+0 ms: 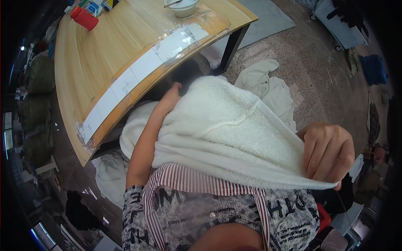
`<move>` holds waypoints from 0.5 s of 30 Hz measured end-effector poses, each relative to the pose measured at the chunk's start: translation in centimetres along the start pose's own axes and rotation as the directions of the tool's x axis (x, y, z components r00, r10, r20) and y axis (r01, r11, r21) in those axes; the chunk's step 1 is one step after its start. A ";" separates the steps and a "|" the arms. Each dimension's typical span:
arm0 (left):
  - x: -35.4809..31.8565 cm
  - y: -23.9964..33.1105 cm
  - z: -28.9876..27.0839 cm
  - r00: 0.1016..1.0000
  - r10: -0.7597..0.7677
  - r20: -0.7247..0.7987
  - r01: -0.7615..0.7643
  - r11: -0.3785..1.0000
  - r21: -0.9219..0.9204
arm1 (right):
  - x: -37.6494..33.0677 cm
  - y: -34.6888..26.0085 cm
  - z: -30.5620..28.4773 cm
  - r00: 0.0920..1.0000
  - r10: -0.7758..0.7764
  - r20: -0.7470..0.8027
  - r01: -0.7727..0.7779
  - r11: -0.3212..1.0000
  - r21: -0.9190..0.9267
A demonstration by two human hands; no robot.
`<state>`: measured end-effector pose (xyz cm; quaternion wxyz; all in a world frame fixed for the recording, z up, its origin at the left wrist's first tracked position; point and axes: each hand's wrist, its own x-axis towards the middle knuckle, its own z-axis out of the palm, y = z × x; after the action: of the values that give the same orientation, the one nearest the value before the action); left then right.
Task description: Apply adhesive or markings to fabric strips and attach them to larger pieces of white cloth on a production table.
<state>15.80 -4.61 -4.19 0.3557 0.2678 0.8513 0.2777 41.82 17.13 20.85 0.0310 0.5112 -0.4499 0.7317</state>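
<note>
White knitted garment (222,134) is pinched at its hem by the right hand (328,152). It is draped over the left hand (169,100), whose grip cannot be told, just below the wooden table (96,54).

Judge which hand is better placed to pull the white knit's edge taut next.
Probably the right hand: its grip already pinches the white knit garment at its free lower edge. The left hand is mostly buried under the far side near the wooden table.
</note>
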 end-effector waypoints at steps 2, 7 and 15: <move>-1.7 -2.5 -0.3 0.957 0.240 0.163 -0.122 0.843 -0.524 | -0.1 0.0 -0.5 0.999 -0.031 -0.016 0.032 0.999 0.020; -11.0 3.0 -5.6 0.966 0.157 0.203 -0.043 0.879 -0.475 | 0.6 1.1 -3.0 0.995 -0.101 0.019 0.099 0.991 0.086; -20.1 7.6 -19.5 -0.015 0.021 -1.000 -0.729 0.684 0.026 | 1.7 4.9 -6.1 0.994 -0.006 0.110 0.017 0.995 -0.100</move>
<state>15.18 -17.93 21.60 -0.3316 0.1426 0.6293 0.6883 34.14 17.72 18.70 0.0361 0.5510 -0.4842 0.6787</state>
